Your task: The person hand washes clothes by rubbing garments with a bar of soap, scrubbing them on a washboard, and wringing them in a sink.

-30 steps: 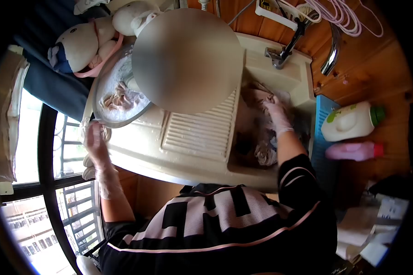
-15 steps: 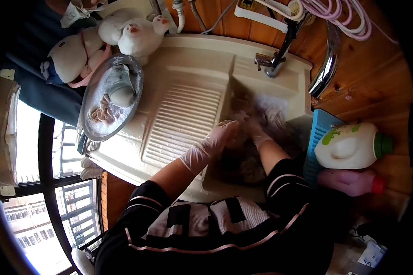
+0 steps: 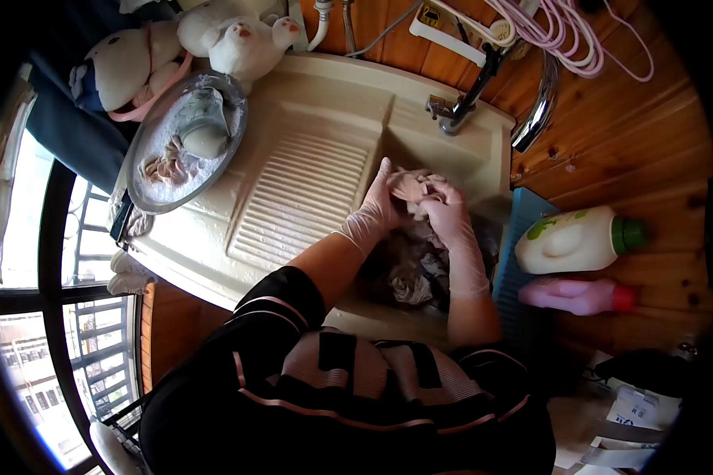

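Both my hands wear thin translucent gloves and meet over the sink basin (image 3: 483, 170). Between them is a bunched pale pink cloth (image 3: 410, 184). My left hand (image 3: 382, 202) holds its left side, thumb pointing up. Fingers curled, my right hand (image 3: 448, 212) grips it from the right. Below them, wet clothes (image 3: 410, 285) lie in the dark basin. To the left is the ribbed washboard (image 3: 301, 190) moulded into the counter. A grey oval tub (image 3: 236, 146) of suds holds a pale scoop (image 3: 206, 136) and a beige cloth (image 3: 165, 168).
White plush toys (image 3: 249, 47) sit behind the tub. A black tap (image 3: 471, 91) stands at the back right. Right of the sink are a blue ridged board (image 3: 523, 229), a white bottle (image 3: 566, 241) and a pink bottle (image 3: 566, 294). A pink hose (image 3: 566, 32) hangs above.
My left hand has come from the tub's edge to the basin. Both hands have lifted the pink cloth above the other clothes. The view has shifted slightly.
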Motion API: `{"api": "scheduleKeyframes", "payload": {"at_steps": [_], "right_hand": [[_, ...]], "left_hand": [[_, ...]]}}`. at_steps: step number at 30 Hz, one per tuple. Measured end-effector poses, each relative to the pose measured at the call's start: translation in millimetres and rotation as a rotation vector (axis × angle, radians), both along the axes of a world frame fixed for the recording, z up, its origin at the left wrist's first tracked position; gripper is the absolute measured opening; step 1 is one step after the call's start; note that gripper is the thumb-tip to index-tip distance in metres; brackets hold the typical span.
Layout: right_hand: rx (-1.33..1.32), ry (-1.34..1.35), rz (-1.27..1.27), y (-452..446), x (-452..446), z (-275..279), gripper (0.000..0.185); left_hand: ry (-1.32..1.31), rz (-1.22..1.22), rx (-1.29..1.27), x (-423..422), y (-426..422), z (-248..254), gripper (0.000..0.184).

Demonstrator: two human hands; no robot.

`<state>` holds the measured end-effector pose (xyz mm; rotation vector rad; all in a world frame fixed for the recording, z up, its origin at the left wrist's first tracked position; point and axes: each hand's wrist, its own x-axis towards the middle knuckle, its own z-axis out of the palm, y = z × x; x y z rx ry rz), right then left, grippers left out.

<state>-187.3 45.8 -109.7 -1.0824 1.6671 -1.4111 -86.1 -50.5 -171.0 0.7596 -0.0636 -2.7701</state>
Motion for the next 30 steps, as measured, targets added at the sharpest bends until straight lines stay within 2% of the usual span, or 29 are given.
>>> {"api": "scheduleKeyframes", "payload": {"at_steps": [1,2,3,5,6,7,9,10,11,13,14,15,17,18,19,21,23,24,25,26,27,30], "right_hand": [[0.025,-0.252,-0.037,7.3,10.2,19.0,0.021],[0.22,-0.337,0.006,14.4,10.0,31.2,0.032],[-0.036,-0.288,-0.053,19.0,18.8,20.2,0.039],[-0.14,-0.528,-0.124,33.7,22.0,39.6,0.043],[-0.212,-0.63,-0.113,39.7,19.9,48.7,0.044],[-0.249,-0.622,-0.142,42.3,14.0,50.7,0.04],[-0.268,-0.386,-0.262,38.5,9.2,53.5,0.036],[-0.256,-0.263,-0.305,33.4,11.3,60.0,0.035],[-0.188,-0.23,-0.297,31.5,7.0,74.7,0.038],[-0.255,0.059,-0.274,18.4,3.7,53.4,0.055],[-0.222,0.237,-0.28,15.4,9.4,45.9,0.064],[-0.191,0.414,-0.295,11.0,19.4,45.7,0.074],[-0.21,0.378,-0.344,-0.8,24.2,27.3,0.084],[-0.139,0.181,-0.397,-1.9,29.9,37.0,0.087],[-0.325,-0.349,-0.304,-2.2,32.2,41.6,0.077],[-0.432,-0.39,-0.244,-0.7,25.7,36.4,0.06],[-0.406,-0.47,-0.292,-2.8,15.6,30.1,0.04],[-0.469,-0.65,-0.227,-3.5,9.5,22.9,0.028],[-0.469,-0.706,-0.125,0.0,25.9,50.4,0.024],[-0.436,-0.709,-0.147,0.8,33.4,60.0,0.026],[-0.405,-0.709,-0.168,0.2,37.0,65.1,0.027],[-0.455,-0.815,-0.079,9.1,35.1,66.7,0.032]], "left_hand": [[0.166,0.015,0.036,-0.8,-1.3,-3.2,0.087],[0.135,0.053,0.071,-0.9,3.4,15.6,0.09],[0.208,0.063,0.048,-3.3,3.6,8.4,0.089],[0.351,0.088,-0.003,-6.3,-1.0,-13.7,0.088],[0.367,0.061,0.078,0.0,-1.4,-6.3,0.08],[0.385,0.062,0.055,0.3,-0.1,4.3,0.077],[0.414,0.055,0.012,0.0,1.3,21.2,0.07],[0.413,0.081,0.138,-0.9,-1.2,26.5,0.063],[0.437,0.078,0.112,-1.4,-1.4,33.7,0.062],[0.48,0.078,0.062,3.3,2.4,60.4,0.059],[0.446,-0.033,0.142,7.7,0.0,70.4,0.057],[0.478,0.005,0.06,8.9,3.4,70.7,0.054],[0.486,0.032,-0.235,10.8,17.6,89.8,0.051],[0.344,0.019,-0.254,12.2,20.8,97.3,0.05],[0.285,-0.011,-0.421,14.3,20.8,96.2,0.054],[0.183,-0.121,-0.703,28.4,21.7,107.9,0.063],[-0.008,-0.159,-1.289,44.4,26.0,133.2,0.07],[-0.142,-0.23,-1.524,48.2,29.6,136.4,0.074],[-0.203,0.003,-1.793,45.8,39.0,135.0,0.069],[-0.349,0.271,-2.038,43.4,48.5,133.5,0.064],[-0.398,0.426,-2.111,44.7,51.3,140.7,0.059],[-0.357,0.198,-2.167,49.8,49.0,143.7,0.056]]}}
